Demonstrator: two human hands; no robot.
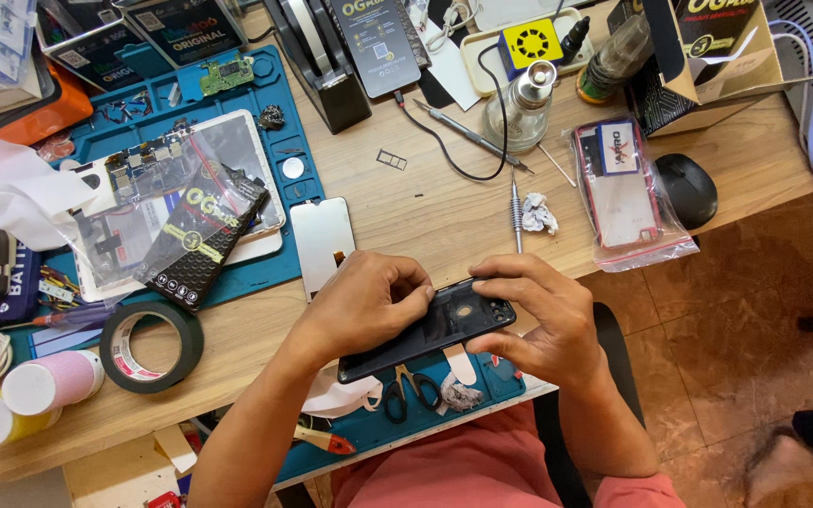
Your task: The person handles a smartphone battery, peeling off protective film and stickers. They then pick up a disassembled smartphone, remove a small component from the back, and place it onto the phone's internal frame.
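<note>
A black phone back cover [444, 325] with a camera cut-out is held between both hands over the near table edge, tilted. My left hand [364, 303] grips its left part, fingertips pressing on the upper edge. Around its right end curls my right hand [543, 315], thumb underneath. A white phone screen panel [324, 240] lies on the wooden table just beyond my left hand. Below the cover, small black scissors [411, 388] rest on a blue mat [369, 433].
A roll of black tape [151, 344] sits at the left. Behind it a blue work mat [265, 160] carries an opened tablet and a black package. A glass bottle [522, 111], tweezers [517, 212], a bagged phone case [625, 193] and a black mouse [689, 188] lie beyond.
</note>
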